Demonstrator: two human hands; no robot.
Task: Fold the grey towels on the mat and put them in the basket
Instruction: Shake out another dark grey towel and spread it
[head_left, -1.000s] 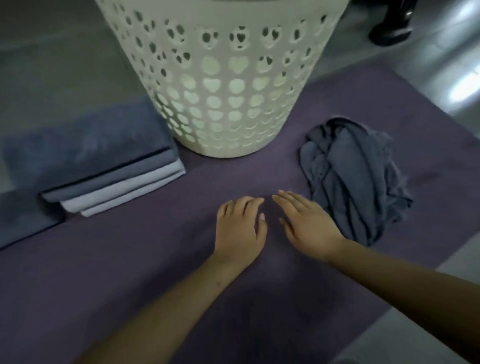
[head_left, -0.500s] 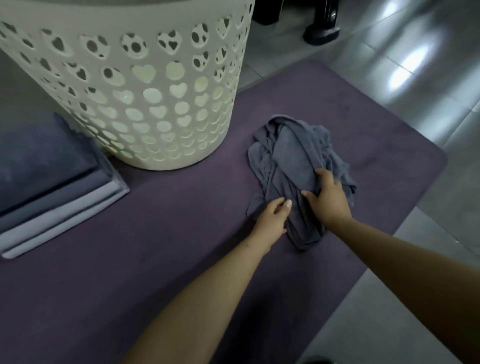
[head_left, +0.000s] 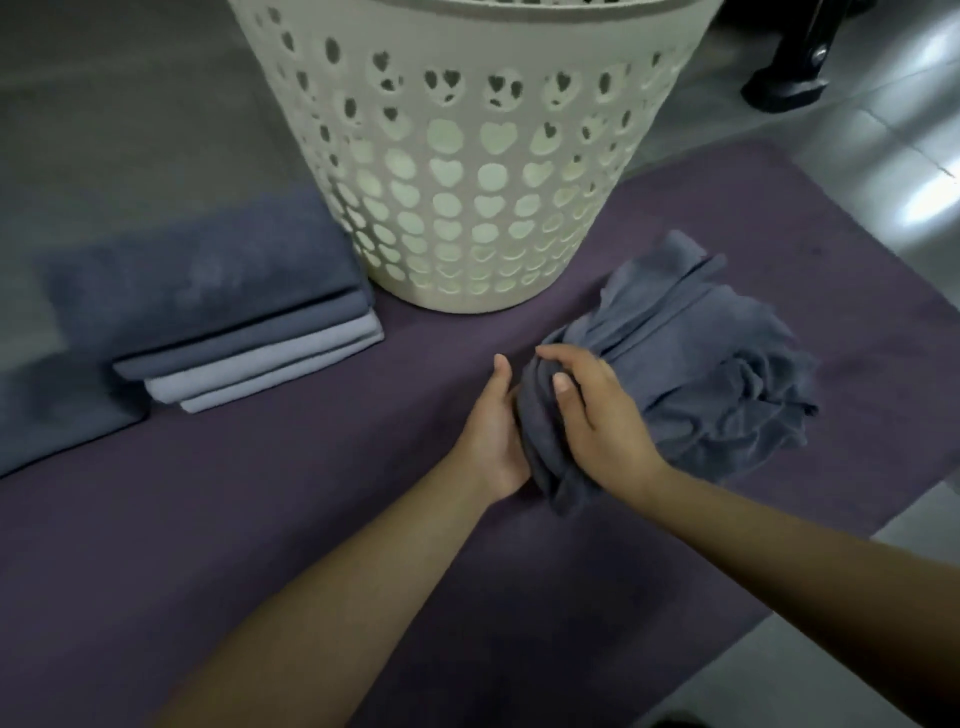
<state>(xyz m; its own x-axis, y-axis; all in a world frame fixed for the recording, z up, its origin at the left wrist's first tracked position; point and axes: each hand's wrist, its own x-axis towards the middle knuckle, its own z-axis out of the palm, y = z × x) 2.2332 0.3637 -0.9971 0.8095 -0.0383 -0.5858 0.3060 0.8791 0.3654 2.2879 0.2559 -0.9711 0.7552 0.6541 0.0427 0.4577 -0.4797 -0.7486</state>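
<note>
A crumpled grey towel (head_left: 701, 364) lies on the purple mat (head_left: 260, 519), to the right of centre. My right hand (head_left: 597, 415) grips a bunched part of it from above, fingers curled over the cloth. My left hand (head_left: 493, 431) holds the same bunch from the left side, thumb up, palm against the fabric. The cream basket (head_left: 467, 171) with heart-shaped holes stands upright just behind the towel. What lies inside the basket is hidden.
A stack of folded grey and pale towels (head_left: 234, 322) rests at the left on the mat, beside the basket. Tiled floor (head_left: 883, 156) borders the mat on the right. A black furniture foot (head_left: 784, 88) stands at the top right.
Both hands went from lying flat on the mat to the crumpled towel, took hold of it and dragged its near end leftward. The camera view has swung back to the left.
</note>
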